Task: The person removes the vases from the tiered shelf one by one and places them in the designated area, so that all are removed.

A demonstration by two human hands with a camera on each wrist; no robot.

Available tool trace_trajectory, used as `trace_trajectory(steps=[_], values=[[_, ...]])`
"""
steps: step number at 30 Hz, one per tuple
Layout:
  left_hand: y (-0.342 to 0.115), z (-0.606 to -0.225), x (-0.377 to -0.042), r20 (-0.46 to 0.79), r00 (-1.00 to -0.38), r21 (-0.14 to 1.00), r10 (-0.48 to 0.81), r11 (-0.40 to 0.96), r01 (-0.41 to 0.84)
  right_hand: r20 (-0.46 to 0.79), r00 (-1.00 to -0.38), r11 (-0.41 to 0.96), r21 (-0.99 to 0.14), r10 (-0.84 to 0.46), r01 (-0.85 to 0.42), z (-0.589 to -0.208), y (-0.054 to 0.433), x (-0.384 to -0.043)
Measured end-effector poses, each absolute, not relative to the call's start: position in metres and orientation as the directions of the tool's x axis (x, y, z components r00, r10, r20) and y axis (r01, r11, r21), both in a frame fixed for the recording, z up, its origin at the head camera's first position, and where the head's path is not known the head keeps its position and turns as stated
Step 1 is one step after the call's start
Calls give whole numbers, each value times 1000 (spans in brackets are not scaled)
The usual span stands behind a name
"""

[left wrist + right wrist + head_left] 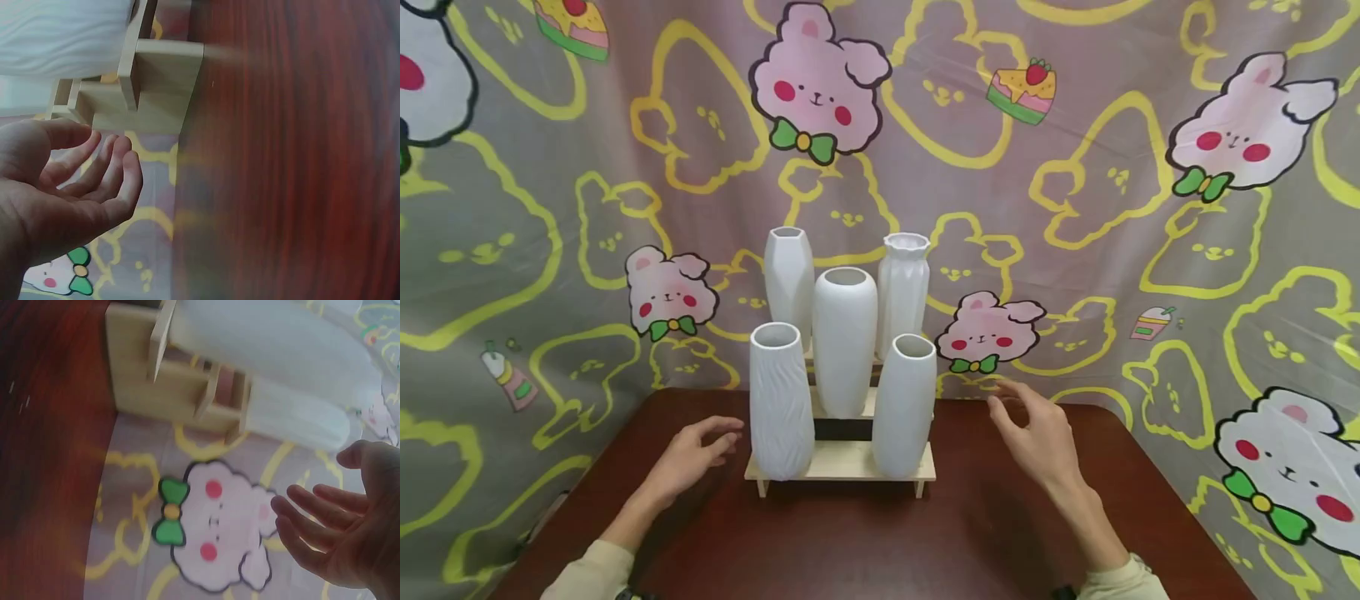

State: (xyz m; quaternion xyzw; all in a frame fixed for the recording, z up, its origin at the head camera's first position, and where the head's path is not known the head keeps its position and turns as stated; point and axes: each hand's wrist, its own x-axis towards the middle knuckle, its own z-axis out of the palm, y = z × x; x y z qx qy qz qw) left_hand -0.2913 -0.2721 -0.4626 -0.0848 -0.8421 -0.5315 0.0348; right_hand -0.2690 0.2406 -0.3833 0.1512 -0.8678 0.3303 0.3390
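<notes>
The dark red-brown wood-grain table [850, 550] adjoins a grey-pink fabric backdrop printed with rabbits [955, 196]. On it, a pale wooden tiered stand [842, 463] carries five tall white vases [846, 350]. The left hand [691, 454], fingers loosely bent, holds nothing beside the white wavy-ridged vase [782, 408], front left. The right hand [1037, 433], similarly relaxed and unloaded, is apart from the smooth white tapered vase [906, 408], front right.

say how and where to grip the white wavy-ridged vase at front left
Probably round the upper body of the white ceramic-looking wavy-ridged vase, from its left: it stands upright, narrows upward, and the bare left hand is near that side.
</notes>
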Motion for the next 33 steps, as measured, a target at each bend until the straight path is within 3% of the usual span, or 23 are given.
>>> trace_trajectory(steps=[6, 10, 14, 20, 33], values=[[-261, -465, -292, -22, -997, 973, 75, 229, -4, 577, -815, 591, -637, -60, -495, -378, 216, -262], [-254, -461, -290, -69, -992, 978, 107, 201, -46, 443, -893, 507, -755, -73, -416, -374, 201, -258], [-252, -459, -289, -79, -990, 979, 118, 197, -55, 353, -931, 476, -805, -94, -354, -375, 186, -261], [-251, -464, -292, -108, -988, 981, 113, 172, -88, 309, -947, 469, -826, -88, -313, -382, 170, -269], [-255, -473, -295, -128, -985, 987, 119, 109, -116, 396, -913, 397, -825, -101, -402, -396, 152, -276]])
